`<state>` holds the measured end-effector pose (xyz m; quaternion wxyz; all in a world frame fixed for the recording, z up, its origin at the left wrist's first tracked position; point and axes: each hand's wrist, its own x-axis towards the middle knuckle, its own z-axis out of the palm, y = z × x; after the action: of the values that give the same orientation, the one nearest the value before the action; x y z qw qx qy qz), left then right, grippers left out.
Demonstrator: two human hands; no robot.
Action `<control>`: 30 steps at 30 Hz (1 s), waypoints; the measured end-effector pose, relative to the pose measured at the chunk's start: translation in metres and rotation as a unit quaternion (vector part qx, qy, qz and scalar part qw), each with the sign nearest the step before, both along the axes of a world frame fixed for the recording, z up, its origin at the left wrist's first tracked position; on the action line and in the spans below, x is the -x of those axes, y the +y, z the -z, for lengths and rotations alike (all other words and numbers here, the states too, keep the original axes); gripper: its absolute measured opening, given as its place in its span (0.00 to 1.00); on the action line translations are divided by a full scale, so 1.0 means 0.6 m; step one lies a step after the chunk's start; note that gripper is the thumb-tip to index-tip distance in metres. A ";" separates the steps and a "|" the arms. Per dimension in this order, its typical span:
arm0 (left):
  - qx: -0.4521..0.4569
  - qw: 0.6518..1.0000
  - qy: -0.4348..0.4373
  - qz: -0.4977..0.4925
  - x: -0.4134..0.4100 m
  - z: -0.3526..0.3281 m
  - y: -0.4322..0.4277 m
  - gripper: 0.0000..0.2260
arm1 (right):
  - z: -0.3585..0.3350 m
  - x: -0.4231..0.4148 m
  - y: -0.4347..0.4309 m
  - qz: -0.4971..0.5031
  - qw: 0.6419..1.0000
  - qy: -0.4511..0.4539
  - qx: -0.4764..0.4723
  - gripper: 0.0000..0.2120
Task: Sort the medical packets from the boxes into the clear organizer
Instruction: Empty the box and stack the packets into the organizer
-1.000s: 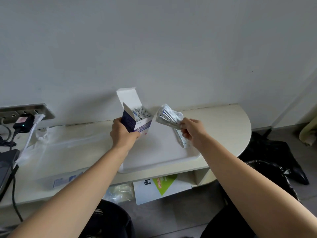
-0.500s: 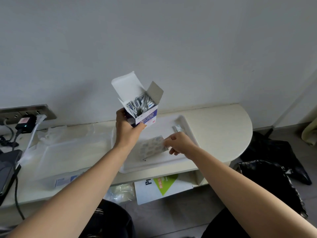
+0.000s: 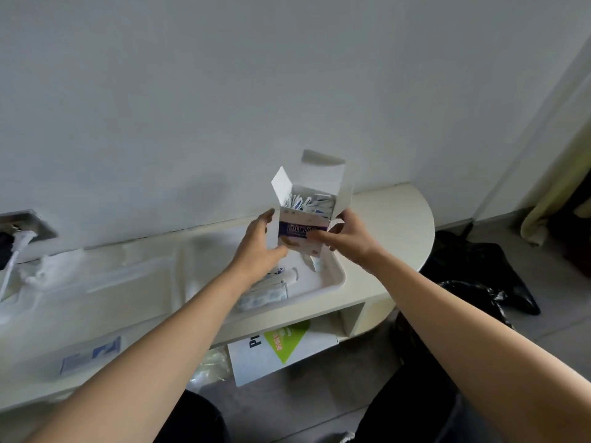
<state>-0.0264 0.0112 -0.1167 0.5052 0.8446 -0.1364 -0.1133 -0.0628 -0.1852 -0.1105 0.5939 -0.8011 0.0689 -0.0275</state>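
Two hands: both are raised over the desk and meet on one small white cardboard box (image 3: 302, 233) with a blue band across its front.
Left grip: the left hand (image 3: 259, 247) clasps the box's left side, with the thumb on the lower front and the fingers up the left edge.
Right grip: the right hand (image 3: 348, 239) clasps the right side, with the thumb lying across the blue band and the fingers behind the right wall.
Box: it is held roughly upright above the tray with its top open, the tall rear flap standing up and a side flap turned out to the left.
Packets in the box: small white-and-blue paper packets (image 3: 311, 203) stand packed on end and fill the open mouth.
Packets out: several flat packets with bluish print (image 3: 265, 294) lie in the tray under the left wrist.
Tray: a shallow white plastic tray (image 3: 337, 281) sits on the desk directly below the hands.
Clear plastic: a blurred translucent plastic piece (image 3: 128, 276) lies left of the tray; I cannot tell its compartments.
Desk: a cream desk with a rounded right end (image 3: 396, 219) stands against a pale wall.
Shelf below: a white carton with a green patch (image 3: 281, 345) sits beside a crumpled clear bag (image 3: 209, 367).
Left side: a flat blue-and-white pack (image 3: 92, 354) lies at the desk's front edge, and a white plug (image 3: 20, 239) sits at a wall socket.
Floor: black plastic bags (image 3: 479, 266) lie to the right of the desk.
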 end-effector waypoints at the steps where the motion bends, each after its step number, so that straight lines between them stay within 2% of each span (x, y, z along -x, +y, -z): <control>1: -0.047 0.999 -0.009 -0.007 -0.004 0.005 0.001 0.31 | 0.007 -0.002 -0.010 0.056 0.998 -0.001 -0.006 0.28; 5: -0.245 0.969 -0.028 0.018 -0.008 0.020 0.020 0.25 | 0.030 -0.006 -0.053 0.239 0.971 0.010 -0.021 0.32; 7: -0.335 0.941 -0.026 0.048 -0.002 0.024 0.030 0.28 | 0.037 -0.003 -0.063 0.283 0.958 0.033 -0.028 0.24; 9: -0.396 0.915 -0.015 0.071 0.005 0.027 0.037 0.34 | 0.044 -0.001 -0.064 0.296 0.951 0.066 -0.053 0.21; 12: -0.442 0.893 -0.016 0.086 0.013 0.028 0.039 0.41 | 0.069 -0.010 -0.058 0.269 0.955 0.120 -0.041 0.33; 13: -0.456 0.886 -0.024 0.087 0.016 0.029 0.039 0.41 | 0.079 -0.015 -0.058 0.269 0.953 0.133 -0.053 0.33; 17: -0.479 0.873 -0.045 0.075 0.023 0.035 0.037 0.39 | 0.055 -0.008 -0.033 0.341 0.910 0.199 -0.123 0.27; 19: -0.486 0.870 -0.039 0.068 0.023 0.037 0.038 0.37 | 0.057 -0.006 -0.026 0.346 0.899 0.218 -0.157 0.25; 23: -0.499 0.864 -0.025 0.061 0.019 0.037 0.037 0.33 | 0.042 0.004 0.008 0.287 0.923 0.180 -0.184 0.18; 27: -0.449 0.892 -0.013 0.054 0.017 0.045 0.042 0.27 | 0.028 0.006 0.050 0.203 0.959 0.149 -0.133 0.06; 30: -0.402 0.914 -0.016 0.041 0.018 0.045 0.048 0.19 | 0.018 0.010 0.075 0.104 0.977 0.159 -0.102 0.07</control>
<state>-0.0372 0.0400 -0.1436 0.1152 0.9718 -0.1219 -0.1659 -0.0691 -0.1399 -0.1214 0.6476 -0.7192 0.2476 0.0454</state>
